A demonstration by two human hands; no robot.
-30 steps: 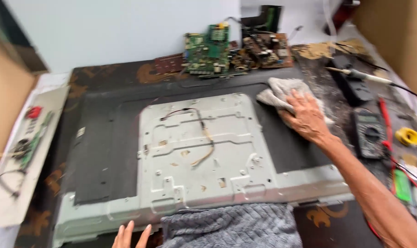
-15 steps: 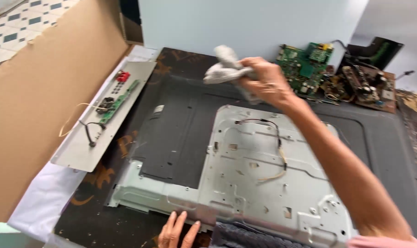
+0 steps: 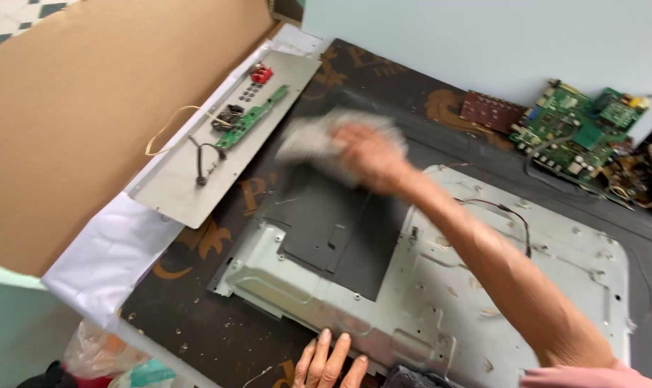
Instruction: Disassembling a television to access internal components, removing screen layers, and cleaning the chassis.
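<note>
The right hand has swept its crumpled grey rag from the panel's right side to the upper left corner of the dark back cover, fingers closed on it. The left hand lies spread flat on the metal chassis edge.

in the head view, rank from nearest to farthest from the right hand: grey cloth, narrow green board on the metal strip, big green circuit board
1. grey cloth, gripped in the right hand.
2. narrow green board, to the hand's left on the metal strip.
3. big green circuit board, far right by the wall.
</note>
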